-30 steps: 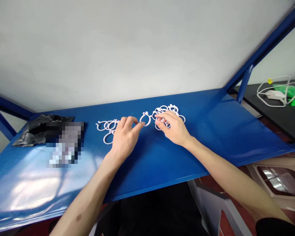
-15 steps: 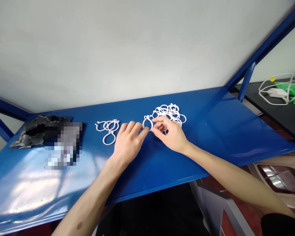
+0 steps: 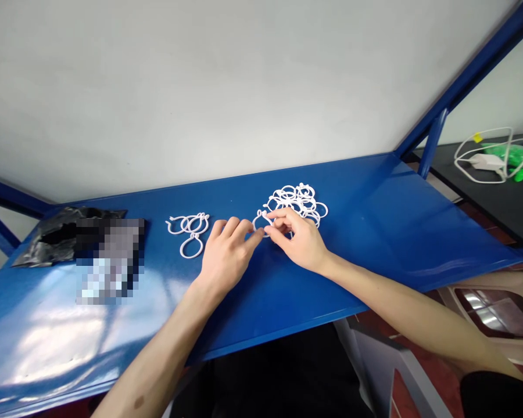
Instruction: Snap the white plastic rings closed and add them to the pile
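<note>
Ring (image 3: pixel 261 223) now seemingly between both grips

Both forearms are stretched forward, the left hand (image 3: pixel 224 253) and right hand (image 3: pixel 300 242) brought together, fingertips pinched.

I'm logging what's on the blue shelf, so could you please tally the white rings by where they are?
Rings held between left hand and right hand: 1
Rings in the small group on the left: 4
Rings in the heap: overlapping, cannot count
Total countable: 5
</note>
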A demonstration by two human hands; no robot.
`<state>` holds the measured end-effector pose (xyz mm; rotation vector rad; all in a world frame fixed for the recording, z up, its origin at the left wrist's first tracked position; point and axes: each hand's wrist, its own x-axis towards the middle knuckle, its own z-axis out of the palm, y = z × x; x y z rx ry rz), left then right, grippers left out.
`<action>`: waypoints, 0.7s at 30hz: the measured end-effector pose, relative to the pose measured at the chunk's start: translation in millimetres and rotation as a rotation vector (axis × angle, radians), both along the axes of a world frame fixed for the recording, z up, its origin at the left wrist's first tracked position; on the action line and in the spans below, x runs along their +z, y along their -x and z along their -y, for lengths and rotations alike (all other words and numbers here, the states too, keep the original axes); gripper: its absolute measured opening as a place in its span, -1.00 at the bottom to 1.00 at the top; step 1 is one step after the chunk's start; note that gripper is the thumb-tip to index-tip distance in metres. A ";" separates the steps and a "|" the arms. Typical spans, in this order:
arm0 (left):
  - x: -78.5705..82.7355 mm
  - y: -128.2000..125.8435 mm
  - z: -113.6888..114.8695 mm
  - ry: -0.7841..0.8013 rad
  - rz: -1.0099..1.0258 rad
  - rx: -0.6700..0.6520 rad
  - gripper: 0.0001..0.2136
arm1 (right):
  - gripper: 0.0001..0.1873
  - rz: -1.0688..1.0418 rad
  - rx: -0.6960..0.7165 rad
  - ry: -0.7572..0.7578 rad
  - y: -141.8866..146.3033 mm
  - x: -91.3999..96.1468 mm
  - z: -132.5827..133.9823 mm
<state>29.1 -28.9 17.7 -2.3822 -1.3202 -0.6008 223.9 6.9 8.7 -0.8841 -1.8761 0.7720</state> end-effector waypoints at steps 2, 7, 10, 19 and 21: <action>-1.6 -2.3 0.2 0.036 0.081 -0.012 -0.82 | -0.85 0.014 -0.022 -0.025 -0.7 -1.4 -0.9; -1.7 -8.3 1.8 0.330 0.691 0.101 -0.72 | -0.88 0.024 -0.041 -0.082 -5.8 0.9 -3.5; -0.7 -9.9 0.1 0.561 0.957 0.145 -0.68 | -0.90 0.024 -0.021 -0.149 -7.0 2.7 -3.4; -5.0 -15.5 -0.6 0.751 1.226 0.058 -0.73 | -0.85 0.143 0.102 -0.166 -10.7 6.0 -1.0; -9.5 -14.2 0.2 0.747 1.188 0.081 -0.75 | -0.84 0.188 0.153 -0.184 -14.2 5.6 -2.4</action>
